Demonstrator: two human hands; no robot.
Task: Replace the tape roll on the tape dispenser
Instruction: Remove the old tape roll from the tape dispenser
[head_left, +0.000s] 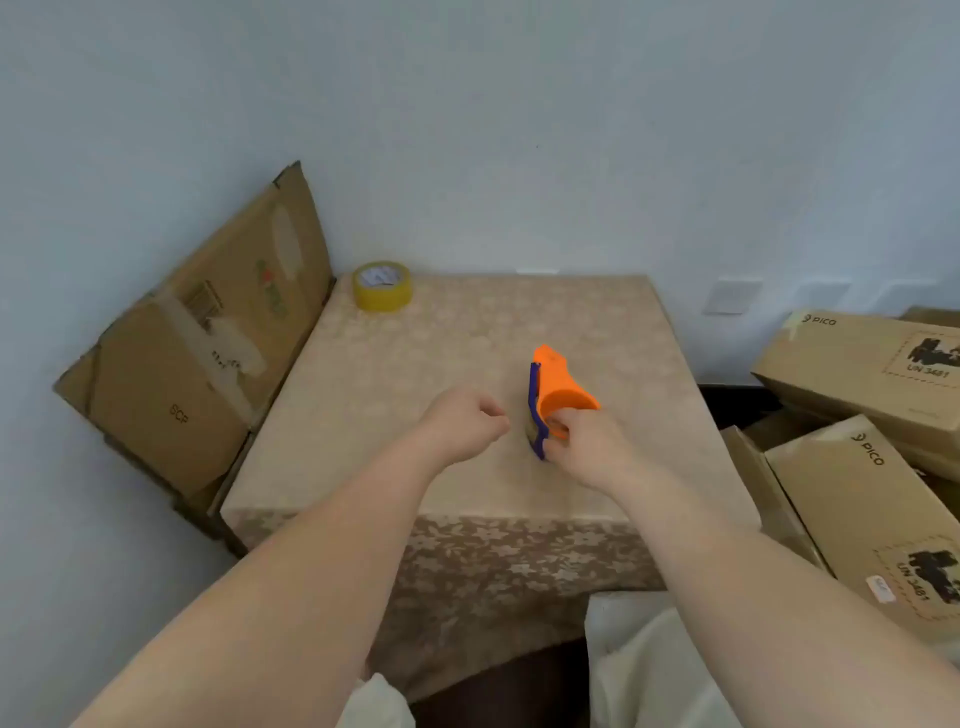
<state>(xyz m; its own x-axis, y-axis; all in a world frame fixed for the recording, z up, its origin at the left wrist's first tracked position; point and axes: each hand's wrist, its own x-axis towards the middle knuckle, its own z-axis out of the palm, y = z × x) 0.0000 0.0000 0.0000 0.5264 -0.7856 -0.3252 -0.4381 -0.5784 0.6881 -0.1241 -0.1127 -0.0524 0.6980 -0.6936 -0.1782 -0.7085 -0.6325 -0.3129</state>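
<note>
A folded carton (202, 358) leans left of the counter (415, 364). A yellow roll (383, 286) sits at its far left corner. The left hand (464, 418) is loosely curled, holding nothing. The right hand (582, 441) grips the orange dispenser (558, 387) mid-counter. Boxes (857, 415) lie right.

Two bare forearms, uncovered from elbow to wrist, run up from the lower corners of the frame, ending in the bare left hand (462, 415) and the bare right hand (587, 447) near the centre, neither showing a ring, watch or bracelet. No sleeve reaches either arm within the frame. Along the bottom edge, loose cream-white fabric garment folds (649, 670) fill the lower right between the arms, with a smaller patch of the same pale cloth at the bottom centre; its cut cannot be made out.
</note>
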